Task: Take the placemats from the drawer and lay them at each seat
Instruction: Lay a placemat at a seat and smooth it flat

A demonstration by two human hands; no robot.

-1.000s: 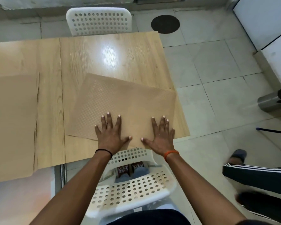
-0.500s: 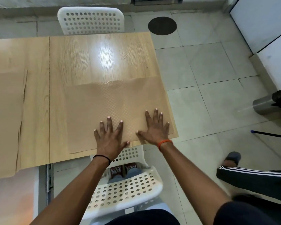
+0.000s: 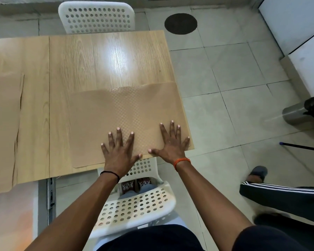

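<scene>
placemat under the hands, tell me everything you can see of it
The placemat is a thin tan rectangular sheet with a fine checked texture, plastic by its look. It lies flat on the wooden table at the near right corner, in front of the white chair. The left hand and the right hand press on its near edge, fingers spread.

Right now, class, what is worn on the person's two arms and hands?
Both forearms are bare, no sleeves. The left hand has a thin black band at the wrist; the right hand has an orange thread band. No rings can be made out.
</scene>
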